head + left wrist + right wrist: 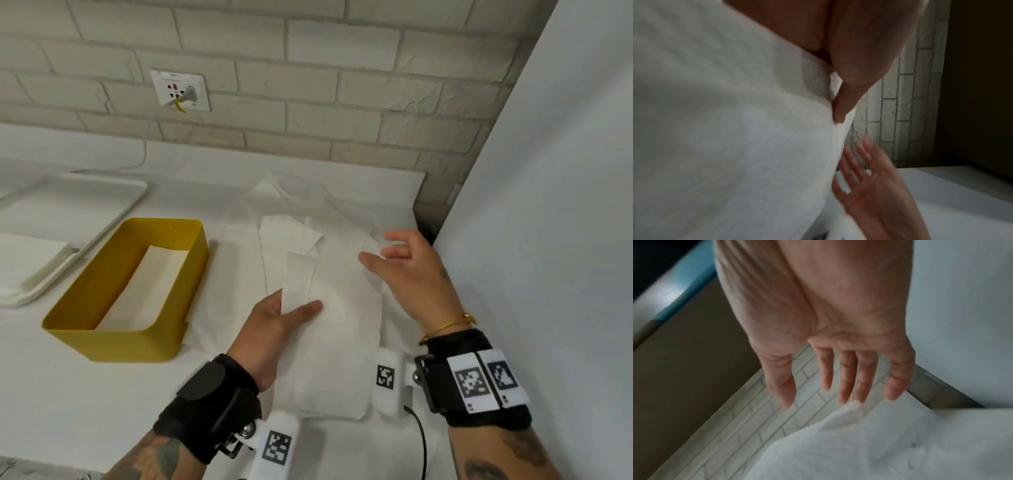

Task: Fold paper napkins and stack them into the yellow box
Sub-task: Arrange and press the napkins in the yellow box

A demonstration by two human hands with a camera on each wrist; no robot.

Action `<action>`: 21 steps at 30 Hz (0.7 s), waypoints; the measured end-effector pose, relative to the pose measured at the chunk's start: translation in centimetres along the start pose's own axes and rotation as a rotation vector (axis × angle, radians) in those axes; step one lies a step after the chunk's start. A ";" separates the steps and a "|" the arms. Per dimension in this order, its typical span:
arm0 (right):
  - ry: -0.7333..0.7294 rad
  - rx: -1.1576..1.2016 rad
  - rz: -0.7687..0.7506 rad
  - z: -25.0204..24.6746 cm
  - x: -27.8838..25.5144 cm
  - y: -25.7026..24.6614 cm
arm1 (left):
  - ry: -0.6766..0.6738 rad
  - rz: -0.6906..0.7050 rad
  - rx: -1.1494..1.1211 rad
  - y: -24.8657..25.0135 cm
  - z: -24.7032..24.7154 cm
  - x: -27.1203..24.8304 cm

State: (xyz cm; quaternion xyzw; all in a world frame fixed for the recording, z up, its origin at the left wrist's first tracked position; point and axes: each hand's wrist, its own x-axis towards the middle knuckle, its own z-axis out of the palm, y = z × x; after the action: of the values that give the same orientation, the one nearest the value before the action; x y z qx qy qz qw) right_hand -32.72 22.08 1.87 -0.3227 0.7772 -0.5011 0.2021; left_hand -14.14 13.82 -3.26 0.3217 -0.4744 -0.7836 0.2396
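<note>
Left hand [274, 325] pinches one folded paper napkin [298, 277], thumb on top, fingers under; the napkin is a narrow white strip, soft and faintly embossed, sticking up and away from the hand. In the left wrist view the thumb [840, 112] presses into the sheet edge, and the paper fills most of that frame. Right hand [407, 267] is spread, fingers straight and apart, holding nothing, hovering just right of the strip; the right wrist view shows its fingertips [846, 394] just above a raised napkin corner, contact unclear. Beneath both hands: a loose pile of unfolded napkins [342, 342], white, crumpled, overlapping; count cannot be told. One yellow box [130, 291] left of the left hand, near but apart, rectangular with rounded corners, smooth walls, open top, with a flat white layer inside. Further left, one white tray [75, 222], smooth, rounded rim. All on a white counter [85, 394]. Beyond the hands, a pale brick wall [308, 68] with one socket [180, 90].
</note>
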 end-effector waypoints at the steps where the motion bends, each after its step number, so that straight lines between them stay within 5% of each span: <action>1: 0.002 0.069 0.092 -0.2 -0.3 0.6 | 0.015 0.008 -0.028 0.1 -0.2 0.1; 6: -0.252 0.442 0.359 1.2 -2.2 2.6 | 0.036 0.018 -0.121 0.5 -0.2 0.5; 14: -0.010 0.533 0.068 1.6 -2.1 1.7 | 0.092 0.001 -0.147 0.8 -1.3 0.8; 17: -0.189 0.683 -0.065 0.1 -2.8 0.1 | 0.082 0.016 -0.156 1.1 -2.0 0.9; 21: -0.388 0.813 -0.025 1.2 -3.1 -0.3 | 0.020 0.009 -0.201 1.1 -1.6 0.8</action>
State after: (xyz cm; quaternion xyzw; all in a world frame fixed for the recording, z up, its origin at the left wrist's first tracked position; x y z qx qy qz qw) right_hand -29.68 23.39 1.67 -0.3141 0.4609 -0.6984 0.4485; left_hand -13.43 11.85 -3.00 0.3017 -0.3926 -0.8228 0.2791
